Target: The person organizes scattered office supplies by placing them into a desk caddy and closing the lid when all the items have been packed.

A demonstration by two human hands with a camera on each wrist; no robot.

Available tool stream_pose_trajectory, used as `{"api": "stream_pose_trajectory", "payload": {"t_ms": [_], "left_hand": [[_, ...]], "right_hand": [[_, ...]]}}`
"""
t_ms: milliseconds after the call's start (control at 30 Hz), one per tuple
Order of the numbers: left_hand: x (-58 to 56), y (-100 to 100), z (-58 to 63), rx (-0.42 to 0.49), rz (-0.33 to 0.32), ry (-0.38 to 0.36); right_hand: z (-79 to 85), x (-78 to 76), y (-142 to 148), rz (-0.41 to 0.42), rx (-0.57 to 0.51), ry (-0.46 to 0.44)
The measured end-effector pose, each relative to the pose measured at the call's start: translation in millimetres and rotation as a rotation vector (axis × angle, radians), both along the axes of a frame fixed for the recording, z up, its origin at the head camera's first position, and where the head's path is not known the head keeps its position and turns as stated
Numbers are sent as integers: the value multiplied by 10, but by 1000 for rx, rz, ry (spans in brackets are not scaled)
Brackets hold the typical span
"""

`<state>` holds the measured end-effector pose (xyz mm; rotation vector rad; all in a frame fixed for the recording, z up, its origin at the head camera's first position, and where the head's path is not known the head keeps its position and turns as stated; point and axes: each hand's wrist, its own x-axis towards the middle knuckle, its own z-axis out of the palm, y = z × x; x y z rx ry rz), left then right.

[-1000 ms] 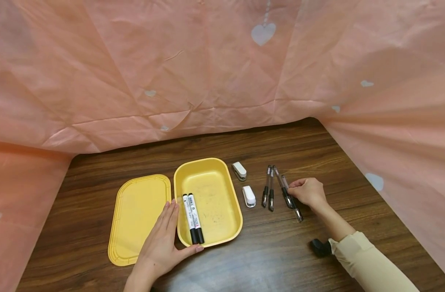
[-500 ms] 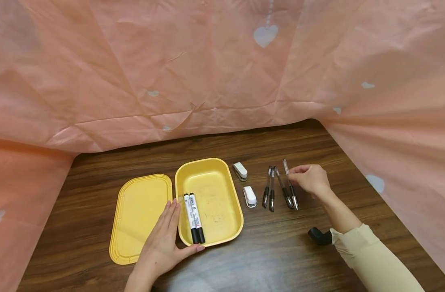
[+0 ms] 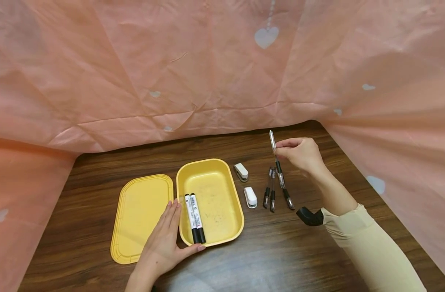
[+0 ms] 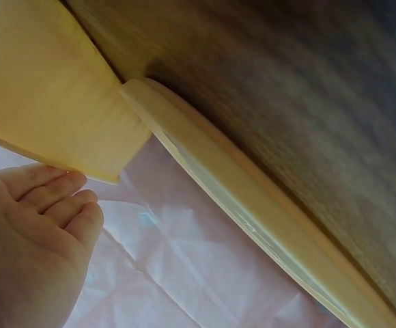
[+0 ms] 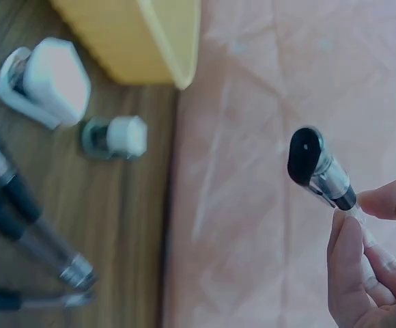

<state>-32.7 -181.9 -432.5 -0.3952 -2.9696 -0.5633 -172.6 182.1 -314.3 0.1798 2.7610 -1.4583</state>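
My left hand (image 3: 160, 245) lies with straight fingers along the left wall of a yellow box (image 3: 219, 190), its thumb at the near rim. Two white markers with black caps (image 3: 195, 221) lie side by side inside. The left wrist view shows the fingertips (image 4: 72, 181) touching the box wall (image 4: 54, 89). My right hand (image 3: 300, 156) pinches a clear-barrelled gel pen (image 3: 272, 140) between thumb and fingers, tilted above the table; its black end (image 5: 306, 156) points at the right wrist camera. Below it, several similar pens (image 3: 272, 194) lie on the wood.
Left of the box lies its flat yellow lid (image 3: 144, 219). Two small white staplers, one farther back (image 3: 241, 171) and one nearer (image 3: 250, 197), stand between box and pens. A pink curtain (image 3: 208, 81) encloses the table. A black curved piece (image 3: 310, 217) sticks out by the right sleeve.
From beside the other pens, my right hand has lifted one gel pen, moving away from me and slightly left. My left hand and the markers have stayed put.
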Motion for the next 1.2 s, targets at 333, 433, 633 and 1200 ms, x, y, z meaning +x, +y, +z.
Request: {"api": "stream_pose_trajectory", "payload": {"t_ms": [333, 433, 633, 1200], "left_hand": [[-6, -8, -4, 7, -2, 1], [-8, -9, -7, 6, -4, -1], [-21, -4, -15, 0, -6, -4], [-15, 16, -13, -4, -2, 4]], "right_hand": [[276, -19, -553, 108, -343, 76], [319, -39, -716, 120, -424, 87], [312, -84, -1039, 131, -593, 47], [-288, 40, -1527, 140, -616, -177]]}}
